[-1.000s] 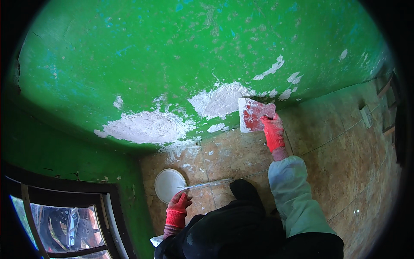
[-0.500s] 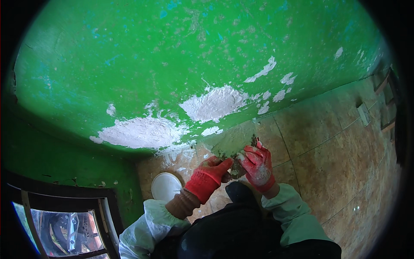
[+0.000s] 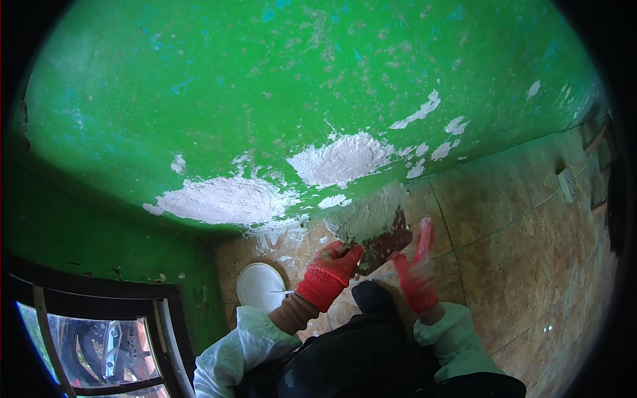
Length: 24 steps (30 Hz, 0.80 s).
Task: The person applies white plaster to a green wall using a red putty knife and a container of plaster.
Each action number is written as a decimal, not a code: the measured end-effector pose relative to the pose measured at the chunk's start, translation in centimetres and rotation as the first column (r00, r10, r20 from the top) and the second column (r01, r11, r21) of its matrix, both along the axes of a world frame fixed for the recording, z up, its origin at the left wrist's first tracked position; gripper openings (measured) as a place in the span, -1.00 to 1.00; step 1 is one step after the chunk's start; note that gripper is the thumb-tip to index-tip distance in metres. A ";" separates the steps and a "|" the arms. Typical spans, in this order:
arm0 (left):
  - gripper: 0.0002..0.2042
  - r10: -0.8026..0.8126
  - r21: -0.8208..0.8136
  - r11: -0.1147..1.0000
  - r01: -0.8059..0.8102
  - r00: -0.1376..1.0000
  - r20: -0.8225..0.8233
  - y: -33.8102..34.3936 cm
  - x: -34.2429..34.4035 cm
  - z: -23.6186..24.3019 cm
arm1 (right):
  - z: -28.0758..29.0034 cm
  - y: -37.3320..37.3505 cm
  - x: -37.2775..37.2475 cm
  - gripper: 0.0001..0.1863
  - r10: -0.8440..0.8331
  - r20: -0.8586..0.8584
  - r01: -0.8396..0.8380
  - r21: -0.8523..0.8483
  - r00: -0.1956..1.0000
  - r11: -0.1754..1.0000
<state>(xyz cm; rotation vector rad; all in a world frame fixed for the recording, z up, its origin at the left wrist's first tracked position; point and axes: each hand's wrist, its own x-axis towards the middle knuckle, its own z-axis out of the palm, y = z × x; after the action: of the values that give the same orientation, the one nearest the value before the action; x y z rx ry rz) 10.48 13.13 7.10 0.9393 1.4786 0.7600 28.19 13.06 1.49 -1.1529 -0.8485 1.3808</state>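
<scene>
My left hand [image 3: 329, 273], in a red glove with a brown cuff, is closed on the near left edge of a wide putty scraper [image 3: 386, 247]. Its broad, translucent-looking blade points at the wall, and the dark red back edge is spotted with putty. Just right of the scraper, my right hand [image 3: 418, 275] in a red, putty-smeared glove is apart from it, fingers spread and slightly blurred. Beyond the blade rises a green wall [image 3: 219, 126] with white putty patches, one large patch [image 3: 342, 159] nearest the scraper and another [image 3: 225, 200] to its left.
A round white bucket [image 3: 260, 286] stands on the tiled floor [image 3: 511, 245] left of my left forearm. A dark-framed window [image 3: 99, 351] is at the lower left. A small pale block [image 3: 566, 184] lies at the far right, near dark wooden pieces [image 3: 600, 159].
My right hand has let go of the scraper and moved right, its fingers opening. My left hand keeps hold, and more of the scraper's dark red back now shows. The view has shifted slightly.
</scene>
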 end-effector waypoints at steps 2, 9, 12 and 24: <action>-0.75 -0.008 -0.070 0.997 0.007 1.000 -0.025 -0.6 -0.9 -0.6 | 0.8 0.1 0.7 -0.10 -0.303 0.825 -0.319 0.483 0.477 0.815; -0.69 0.011 -0.151 0.988 0.019 0.980 0.196 -0.6 -2.3 -0.6 | -2.0 4.1 -1.1 -0.58 -0.025 0.875 -0.738 0.423 0.484 0.526; -0.58 0.094 -0.109 0.992 -0.061 0.938 0.335 -1.5 -4.5 0.6 | -2.4 6.7 -3.8 -0.58 -0.033 0.742 -0.584 0.554 0.670 0.593; -0.63 0.651 -0.399 0.751 -0.525 0.689 0.319 -16.4 -16.2 -12.6 | 1.3 11.8 -6.2 -0.82 -0.165 0.860 -0.353 0.364 0.484 0.862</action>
<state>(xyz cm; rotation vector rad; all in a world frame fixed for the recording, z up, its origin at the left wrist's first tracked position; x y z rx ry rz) -5.68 -3.27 -5.54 0.0141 1.4247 1.1148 21.97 24.83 2.79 -1.3753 -1.9252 0.4455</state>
